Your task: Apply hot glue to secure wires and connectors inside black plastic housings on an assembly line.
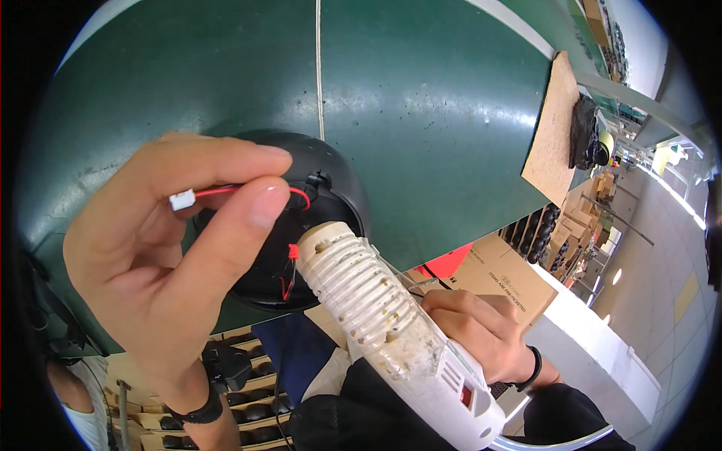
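My left hand (173, 240) pinches a thin red lead (214, 191) between thumb and forefinger. A small white plug (182, 199) on its end sticks out past the fingers. The lead runs into a round, hollow black housing (338, 169) under the hand. Inside that housing hangs a small red connector (293, 252) with short wires. My right hand (481, 331) is closed around the grip of a stained white glue gun (368, 293) with a ribbed barrel. Its front end tilts over the housing's near edge, close to the red connector. The grip is mostly hidden.
The housing rests on a green table (436, 135) with a pale seam. A brown board (553, 135) and a black bag (583, 131) lie at the right edge. Below the near edge are a cardboard box (496, 282) and trays of black parts. Another person's arm (69, 387) shows at lower left.
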`<state>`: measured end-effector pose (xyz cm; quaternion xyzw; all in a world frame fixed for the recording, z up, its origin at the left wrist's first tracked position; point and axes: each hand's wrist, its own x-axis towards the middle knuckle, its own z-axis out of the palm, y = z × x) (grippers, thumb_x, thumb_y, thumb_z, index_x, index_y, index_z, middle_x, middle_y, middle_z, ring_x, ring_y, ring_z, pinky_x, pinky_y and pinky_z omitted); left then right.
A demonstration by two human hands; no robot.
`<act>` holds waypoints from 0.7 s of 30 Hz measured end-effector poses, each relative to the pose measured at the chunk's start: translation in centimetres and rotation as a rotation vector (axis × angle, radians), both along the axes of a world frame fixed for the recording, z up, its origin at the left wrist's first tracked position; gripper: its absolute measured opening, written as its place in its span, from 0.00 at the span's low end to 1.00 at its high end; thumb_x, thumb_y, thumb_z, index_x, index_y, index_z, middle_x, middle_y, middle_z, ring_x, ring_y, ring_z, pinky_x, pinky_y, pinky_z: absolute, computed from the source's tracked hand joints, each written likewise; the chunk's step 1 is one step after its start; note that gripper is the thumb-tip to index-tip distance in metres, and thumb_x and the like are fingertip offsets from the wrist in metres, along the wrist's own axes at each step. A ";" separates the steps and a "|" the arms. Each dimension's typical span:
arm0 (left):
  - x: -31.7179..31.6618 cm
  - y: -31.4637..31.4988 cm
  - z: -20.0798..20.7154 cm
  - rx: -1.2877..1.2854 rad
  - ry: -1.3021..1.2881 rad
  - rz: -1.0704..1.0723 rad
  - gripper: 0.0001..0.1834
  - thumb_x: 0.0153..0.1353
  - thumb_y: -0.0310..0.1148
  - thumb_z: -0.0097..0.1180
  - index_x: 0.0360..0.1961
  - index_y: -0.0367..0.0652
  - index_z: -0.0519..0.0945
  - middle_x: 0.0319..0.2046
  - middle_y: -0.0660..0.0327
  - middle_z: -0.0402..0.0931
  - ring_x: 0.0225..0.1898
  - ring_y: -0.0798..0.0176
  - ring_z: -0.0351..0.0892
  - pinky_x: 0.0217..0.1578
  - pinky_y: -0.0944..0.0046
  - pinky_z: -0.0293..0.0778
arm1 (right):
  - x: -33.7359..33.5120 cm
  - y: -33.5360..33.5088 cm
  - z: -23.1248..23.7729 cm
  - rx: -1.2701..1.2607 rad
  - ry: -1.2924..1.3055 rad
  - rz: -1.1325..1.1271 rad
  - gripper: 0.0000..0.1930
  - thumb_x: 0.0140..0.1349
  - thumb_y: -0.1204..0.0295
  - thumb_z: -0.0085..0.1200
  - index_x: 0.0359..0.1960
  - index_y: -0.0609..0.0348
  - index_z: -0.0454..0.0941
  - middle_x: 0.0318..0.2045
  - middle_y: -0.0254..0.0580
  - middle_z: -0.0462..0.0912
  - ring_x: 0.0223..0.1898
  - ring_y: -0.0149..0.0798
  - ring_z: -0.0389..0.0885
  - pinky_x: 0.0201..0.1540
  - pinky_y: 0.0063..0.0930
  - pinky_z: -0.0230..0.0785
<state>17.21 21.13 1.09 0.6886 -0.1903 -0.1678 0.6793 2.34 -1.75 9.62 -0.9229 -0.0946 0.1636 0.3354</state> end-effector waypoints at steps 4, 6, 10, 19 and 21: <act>-0.8 1.0 0.2 0.078 0.071 0.118 0.07 0.64 0.23 0.57 0.42 0.30 0.79 0.35 0.57 0.77 0.32 0.69 0.77 0.35 0.72 0.74 | 0.4 0.4 0.4 -0.007 0.005 -0.005 0.14 0.49 0.73 0.62 0.36 0.68 0.77 0.36 0.49 0.80 0.24 0.37 0.81 0.21 0.27 0.72; -1.1 1.3 -0.1 0.099 0.105 0.184 0.08 0.66 0.25 0.56 0.41 0.30 0.80 0.34 0.58 0.78 0.32 0.70 0.77 0.36 0.72 0.73 | 0.4 0.5 0.6 -0.008 0.021 -0.008 0.13 0.49 0.74 0.61 0.35 0.69 0.77 0.35 0.49 0.80 0.23 0.37 0.81 0.21 0.27 0.72; -1.7 0.6 0.5 0.227 0.109 0.312 0.07 0.67 0.25 0.55 0.39 0.31 0.80 0.33 0.59 0.78 0.31 0.71 0.77 0.34 0.73 0.72 | 0.2 0.4 0.7 0.000 0.052 -0.020 0.13 0.49 0.74 0.61 0.35 0.70 0.77 0.34 0.48 0.79 0.23 0.37 0.80 0.21 0.27 0.72; -2.2 2.7 0.4 0.360 0.040 0.273 0.04 0.54 0.18 0.61 0.32 0.30 0.80 0.27 0.58 0.78 0.28 0.69 0.71 0.31 0.72 0.64 | 0.1 -0.2 1.4 0.029 0.115 -0.007 0.13 0.48 0.75 0.60 0.36 0.69 0.77 0.32 0.46 0.79 0.24 0.38 0.80 0.22 0.28 0.73; -2.5 3.1 0.5 0.379 0.008 0.268 0.04 0.54 0.18 0.62 0.32 0.31 0.80 0.26 0.59 0.78 0.27 0.69 0.70 0.31 0.72 0.64 | 0.1 -0.2 1.4 0.019 0.104 -0.008 0.13 0.48 0.75 0.61 0.36 0.69 0.77 0.31 0.46 0.79 0.24 0.39 0.80 0.22 0.28 0.73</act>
